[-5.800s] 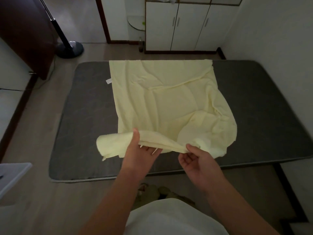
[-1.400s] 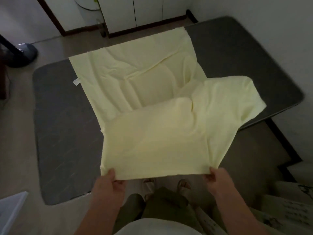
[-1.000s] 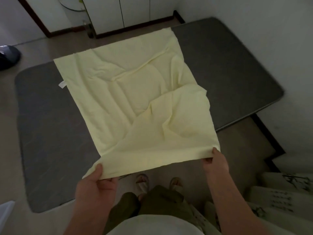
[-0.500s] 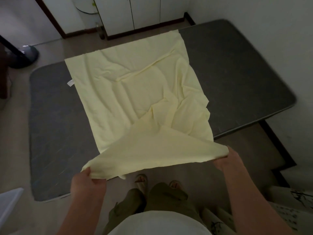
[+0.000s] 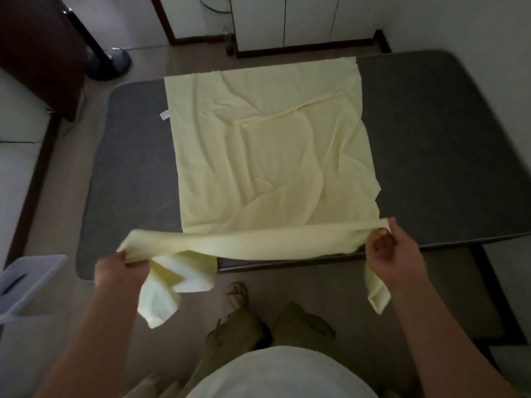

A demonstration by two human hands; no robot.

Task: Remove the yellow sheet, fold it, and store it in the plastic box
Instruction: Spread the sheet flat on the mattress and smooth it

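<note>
The near edge has come up taut: we're gripping the pale yellow cotton sheet with left hand and right hand, stretching it above the dark grey mattress.

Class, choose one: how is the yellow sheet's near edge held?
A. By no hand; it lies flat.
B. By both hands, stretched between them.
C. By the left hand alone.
B: the left hand and the right hand each grip one end of the near edge of the sheet, which runs taut between them.

Left hand and right hand grip yellow sheet over dark mattress.
</note>
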